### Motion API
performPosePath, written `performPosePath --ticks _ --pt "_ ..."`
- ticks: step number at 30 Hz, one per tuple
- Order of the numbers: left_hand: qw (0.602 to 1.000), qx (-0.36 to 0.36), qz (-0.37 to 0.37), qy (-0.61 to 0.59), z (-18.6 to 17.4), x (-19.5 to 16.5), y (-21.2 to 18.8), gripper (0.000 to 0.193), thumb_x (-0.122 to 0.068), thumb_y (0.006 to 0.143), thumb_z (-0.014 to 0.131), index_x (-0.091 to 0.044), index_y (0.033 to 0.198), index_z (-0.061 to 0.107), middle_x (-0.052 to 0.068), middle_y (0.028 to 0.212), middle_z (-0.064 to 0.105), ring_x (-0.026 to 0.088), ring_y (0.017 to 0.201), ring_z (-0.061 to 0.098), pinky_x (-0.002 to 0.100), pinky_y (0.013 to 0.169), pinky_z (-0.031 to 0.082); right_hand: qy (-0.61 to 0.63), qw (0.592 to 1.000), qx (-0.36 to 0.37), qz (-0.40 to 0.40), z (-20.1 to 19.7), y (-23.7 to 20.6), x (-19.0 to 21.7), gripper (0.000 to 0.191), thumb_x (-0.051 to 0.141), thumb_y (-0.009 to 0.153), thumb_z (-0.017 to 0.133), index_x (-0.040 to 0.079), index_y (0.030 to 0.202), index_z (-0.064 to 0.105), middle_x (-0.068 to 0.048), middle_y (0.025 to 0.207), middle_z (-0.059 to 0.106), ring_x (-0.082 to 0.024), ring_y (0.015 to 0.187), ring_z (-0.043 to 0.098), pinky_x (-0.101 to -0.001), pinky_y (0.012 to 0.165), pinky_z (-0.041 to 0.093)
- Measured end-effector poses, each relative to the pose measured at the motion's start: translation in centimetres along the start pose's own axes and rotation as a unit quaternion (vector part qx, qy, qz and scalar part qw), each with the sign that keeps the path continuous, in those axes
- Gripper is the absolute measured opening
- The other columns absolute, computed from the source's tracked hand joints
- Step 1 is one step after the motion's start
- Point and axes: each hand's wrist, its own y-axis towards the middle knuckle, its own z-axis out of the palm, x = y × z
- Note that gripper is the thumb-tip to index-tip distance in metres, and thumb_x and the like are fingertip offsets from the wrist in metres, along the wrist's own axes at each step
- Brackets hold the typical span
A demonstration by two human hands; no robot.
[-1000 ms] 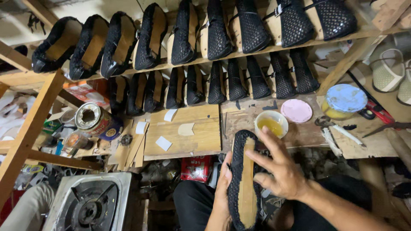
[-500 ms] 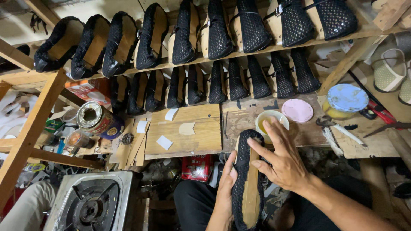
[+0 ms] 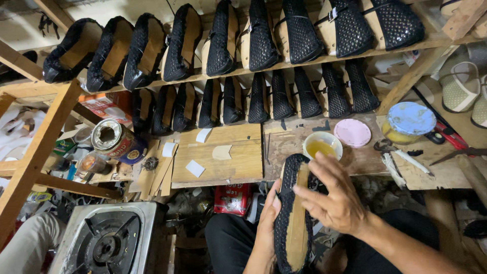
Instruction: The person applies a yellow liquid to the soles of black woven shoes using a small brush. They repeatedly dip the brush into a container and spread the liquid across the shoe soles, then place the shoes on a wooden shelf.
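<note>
My left hand (image 3: 265,223) grips a black woven shoe upper on a last (image 3: 293,213), held sole-up over my lap so the tan insole faces me. My right hand (image 3: 332,195) hovers over the sole with fingers spread, fingertips on or just above the insole. A white bowl of yellow glue (image 3: 322,145) stands on the workbench right behind the shoe's toe.
Two shelves hold rows of black woven shoes on lasts (image 3: 253,40). On the wooden bench (image 3: 223,157) lie paper scraps, a pink lid (image 3: 352,132), a blue-lidded jar (image 3: 408,122), pliers (image 3: 388,148) and a tin can (image 3: 114,139). A gas stove (image 3: 109,241) sits lower left.
My right hand has slid a little up the sole toward the toe, fingers still spread. The shoe stays in my left hand.
</note>
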Motion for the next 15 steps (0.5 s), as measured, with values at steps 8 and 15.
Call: performPosePath --ticks 8,15 --pt "0.999 -0.030 -0.011 -0.013 0.7 -0.3 0.1 0.074 -0.037 0.097 0.055 -0.009 0.160 0.027 0.017 0.149 0.053 0.026 0.130 0.058 0.039 0.108 0.049 0.013 1.000 0.016 0.000 -0.2 0.3 1.0 0.033 0.033 0.093 0.068 0.023 0.124 0.073 -0.012 0.160 0.035 -0.034 0.152 0.029 -0.0529 0.127 0.024" --pt "0.998 -0.053 0.013 -0.005 0.5 -1.1 -0.5 0.068 -0.043 0.097 0.052 -0.017 0.157 0.033 0.013 0.141 0.057 0.024 0.115 0.064 0.040 0.094 0.057 -0.035 0.990 0.080 0.113 -0.2 0.8 -3.3 0.030 0.038 0.084 0.074 0.020 0.108 0.075 -0.007 0.162 0.038 -0.032 0.152 0.034 -0.0521 0.128 0.024"
